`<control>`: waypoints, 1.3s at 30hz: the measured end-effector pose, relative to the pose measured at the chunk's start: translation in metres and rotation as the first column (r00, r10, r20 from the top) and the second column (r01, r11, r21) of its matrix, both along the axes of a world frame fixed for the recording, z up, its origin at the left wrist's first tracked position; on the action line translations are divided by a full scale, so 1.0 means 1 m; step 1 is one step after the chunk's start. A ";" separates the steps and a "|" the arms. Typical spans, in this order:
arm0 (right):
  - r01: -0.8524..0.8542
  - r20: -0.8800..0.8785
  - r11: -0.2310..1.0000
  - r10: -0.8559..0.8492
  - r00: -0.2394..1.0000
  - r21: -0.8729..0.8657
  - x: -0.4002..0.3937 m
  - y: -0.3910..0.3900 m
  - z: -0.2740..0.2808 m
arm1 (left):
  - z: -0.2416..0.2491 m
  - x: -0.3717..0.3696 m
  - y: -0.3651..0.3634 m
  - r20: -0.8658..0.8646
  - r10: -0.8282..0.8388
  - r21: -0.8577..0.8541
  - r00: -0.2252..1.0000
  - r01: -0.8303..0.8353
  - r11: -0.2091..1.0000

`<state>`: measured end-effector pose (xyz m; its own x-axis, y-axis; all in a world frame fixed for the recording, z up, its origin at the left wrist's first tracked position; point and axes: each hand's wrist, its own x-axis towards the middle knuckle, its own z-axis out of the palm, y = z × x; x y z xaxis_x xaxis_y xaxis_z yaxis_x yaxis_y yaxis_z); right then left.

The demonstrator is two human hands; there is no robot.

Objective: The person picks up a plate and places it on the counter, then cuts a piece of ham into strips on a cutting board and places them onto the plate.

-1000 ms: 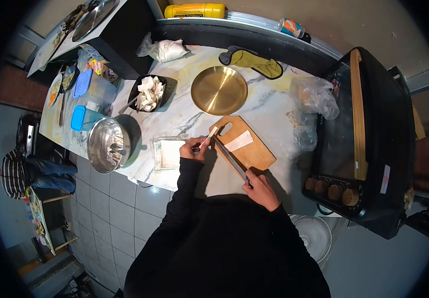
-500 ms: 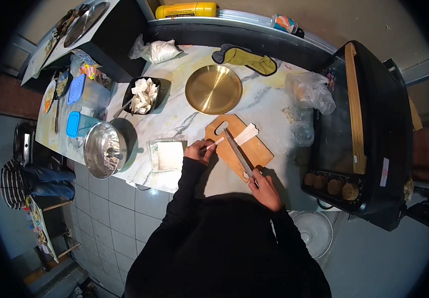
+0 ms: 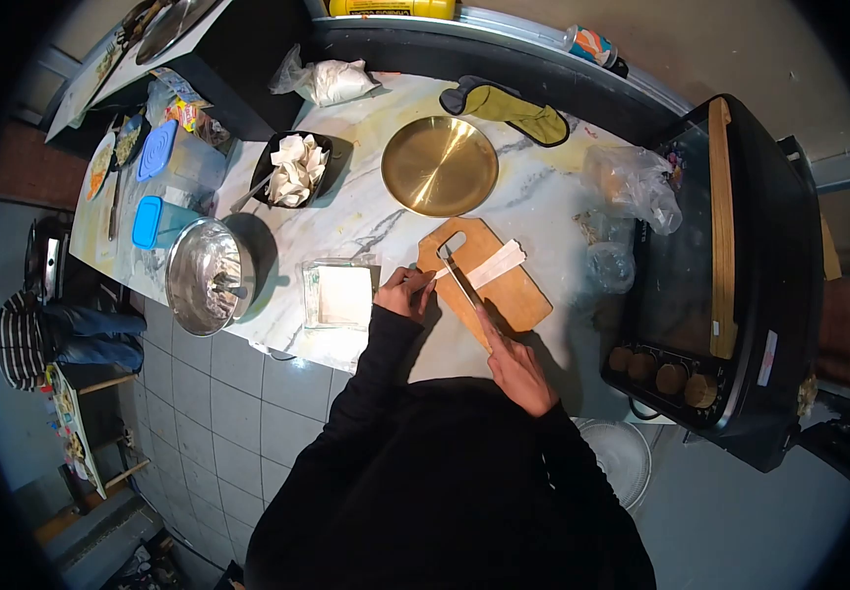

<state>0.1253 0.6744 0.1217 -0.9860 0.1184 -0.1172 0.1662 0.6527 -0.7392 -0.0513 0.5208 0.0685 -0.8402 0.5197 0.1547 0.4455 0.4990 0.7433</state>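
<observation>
My right hand [image 3: 518,369] grips a knife [image 3: 459,277], its index finger stretched along the top. The blade lies across a fanned stack of pale, thin strips [image 3: 500,264] on a wooden cutting board [image 3: 526,297]. Left of the blade, my left hand [image 3: 406,292] pinches the narrow end of these strips at the board's edge. Beside that hand is a clear package [image 3: 309,313] with a square white stack [image 3: 344,295] in it. A golden round plate [image 3: 440,167] lies beyond the board.
A black bowl [image 3: 323,184] holds crumpled white pieces. Farther left are a steel bowl [image 3: 181,275] and blue-lidded containers [image 3: 156,150]. A black oven [image 3: 767,285] bounds the right side, with plastic bags [image 3: 632,187] beside it. A person [image 3: 27,339] stands at far left.
The right hand has shifted on the knife, its index finger now extended forward. The blade has moved slightly against the strips, and the left hand still pinches them. The whole view has shifted a little.
</observation>
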 end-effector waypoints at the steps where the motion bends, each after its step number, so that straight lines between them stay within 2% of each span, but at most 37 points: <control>1: -0.004 0.003 1.000 0.004 1.000 -0.001 0.000 -0.001 0.000 | 0.001 0.001 0.000 -0.001 0.004 -0.018 1.000 -0.004 1.000; 3: -0.043 0.112 0.999 0.039 0.993 0.033 -0.001 -0.001 -0.001 | 0.002 0.002 -0.001 0.006 0.006 -0.013 1.000 -0.006 1.000; 16: -0.078 0.089 0.997 0.075 0.993 0.022 -0.002 0.000 -0.002 | -0.006 0.003 -0.003 -0.023 -0.008 -0.006 1.000 0.008 1.000; 22: -0.078 0.121 0.997 0.074 0.990 0.026 -0.002 0.000 -0.004 | -0.007 0.001 -0.003 -0.043 -0.019 0.017 0.999 0.020 1.000; 27: -0.095 0.202 0.987 0.068 0.977 0.128 -0.005 -0.004 0.002 | -0.002 0.002 -0.001 -0.046 -0.006 -0.020 0.999 0.006 1.000; 31: -0.087 0.195 0.983 0.055 0.979 0.161 -0.008 -0.006 0.007 | -0.003 0.003 -0.001 -0.037 0.000 0.001 0.999 0.000 1.000; 33: -0.123 0.297 0.984 0.081 0.951 0.126 -0.011 -0.003 0.013 | -0.004 0.003 -0.001 -0.021 0.003 0.012 1.000 -0.003 1.000; 39: -0.108 0.280 0.983 0.063 0.958 0.147 -0.017 -0.002 0.016 | -0.004 0.003 -0.002 -0.060 -0.006 -0.003 0.998 0.006 1.000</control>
